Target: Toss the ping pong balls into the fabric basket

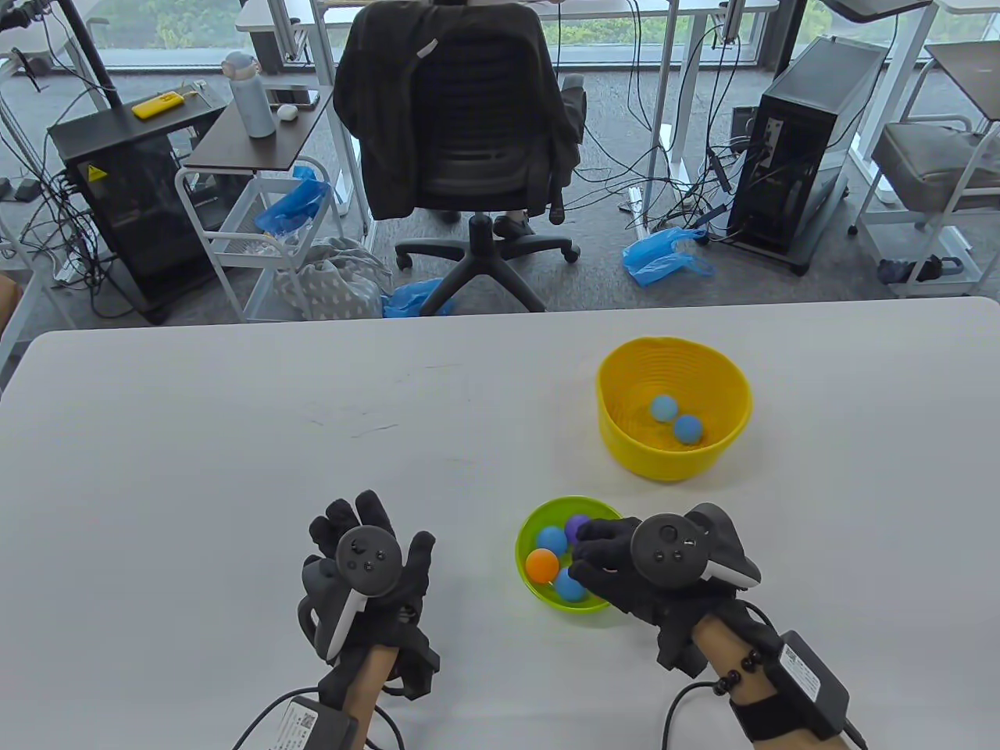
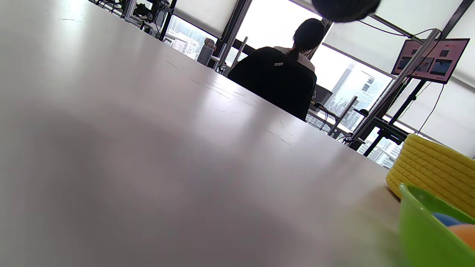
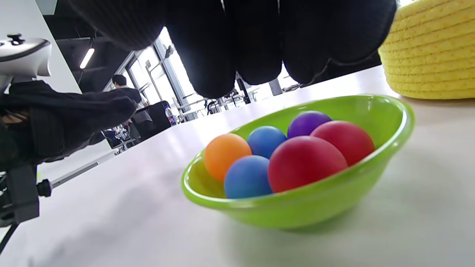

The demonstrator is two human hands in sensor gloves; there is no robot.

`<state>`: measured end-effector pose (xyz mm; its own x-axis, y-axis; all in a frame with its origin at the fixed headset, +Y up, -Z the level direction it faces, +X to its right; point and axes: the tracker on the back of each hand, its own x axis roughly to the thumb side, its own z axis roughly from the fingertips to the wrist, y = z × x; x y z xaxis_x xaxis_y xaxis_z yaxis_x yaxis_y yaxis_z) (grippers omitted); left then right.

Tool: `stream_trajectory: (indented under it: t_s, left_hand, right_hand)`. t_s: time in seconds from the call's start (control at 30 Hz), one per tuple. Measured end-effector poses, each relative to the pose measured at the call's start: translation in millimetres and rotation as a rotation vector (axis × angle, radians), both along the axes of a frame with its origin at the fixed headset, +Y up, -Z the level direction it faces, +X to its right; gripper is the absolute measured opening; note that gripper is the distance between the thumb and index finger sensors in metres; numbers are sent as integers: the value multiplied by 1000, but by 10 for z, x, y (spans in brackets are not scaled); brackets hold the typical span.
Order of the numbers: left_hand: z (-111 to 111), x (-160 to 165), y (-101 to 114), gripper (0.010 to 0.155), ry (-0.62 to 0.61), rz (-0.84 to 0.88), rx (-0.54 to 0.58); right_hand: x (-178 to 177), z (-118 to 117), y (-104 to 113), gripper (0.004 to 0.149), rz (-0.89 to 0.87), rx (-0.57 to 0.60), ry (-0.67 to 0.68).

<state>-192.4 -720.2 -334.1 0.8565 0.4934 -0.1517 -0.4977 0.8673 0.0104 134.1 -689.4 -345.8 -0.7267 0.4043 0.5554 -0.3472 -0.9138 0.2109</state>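
We see a yellow basket [image 1: 673, 406] of coiled, ribbed rope weave, matt and rough. The green bowl [image 3: 304, 207] looks like smooth glossy plastic. The ping pong balls [image 3: 302, 163] are smooth, matt plastic. The white table [image 1: 234, 437] has a smooth satin sheen with faint scuffs. Both gloves [image 1: 617, 566] are black knitted cloth.

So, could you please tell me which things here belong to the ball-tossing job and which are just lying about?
Belonging to the job:
yellow fabric basket, already holding two blue balls
green bowl of ping pong balls
right hand, hovering over the bowl
left hand, resting on the table

Just lying about:
office chair
water bottle
blue plastic bags
computer tower
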Motion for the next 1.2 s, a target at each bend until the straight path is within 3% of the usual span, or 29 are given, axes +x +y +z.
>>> stream_trajectory:
  t_s: [1.2]
  left_hand:
    - [-14, 16, -11, 84, -3, -6, 3]
  right_hand:
    - [-373, -66, -361, 53, 345, -119, 16]
